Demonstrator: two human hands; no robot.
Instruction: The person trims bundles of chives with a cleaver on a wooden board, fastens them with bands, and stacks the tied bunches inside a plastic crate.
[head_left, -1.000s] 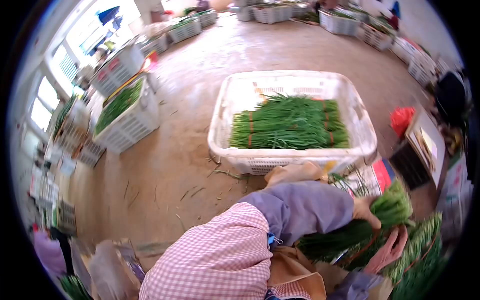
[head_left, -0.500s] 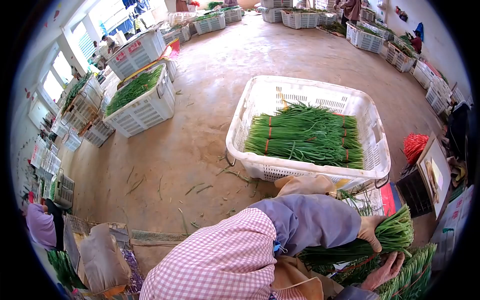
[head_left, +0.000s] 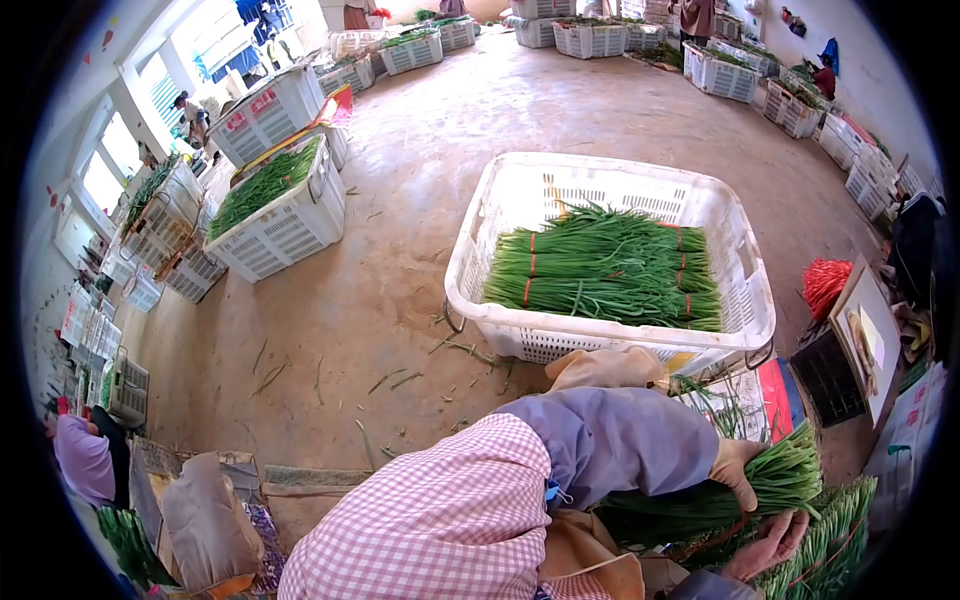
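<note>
At the lower right, my left hand is wrapped over a bundle of long green stalks, close to its pale cut ends. Just below it, my right hand has its fingers bent at the underside of the same bundle; what its fingertips hold is too small to tell. A red band shows near the bundle. Beside my right hand lies another pile of green stalks with a red band around it. A white crate in front holds several banded green bundles.
White crates with greens stand at the left, and more line the far and right sides. Red bands lie beside a tilted board at the right. A person in purple is at the lower left; other people are farther back.
Since a second ago, the camera view has shifted, so the crate sits farther right and lower. Both hands remain at the bundle, with its cut ends now fanned to the right.
</note>
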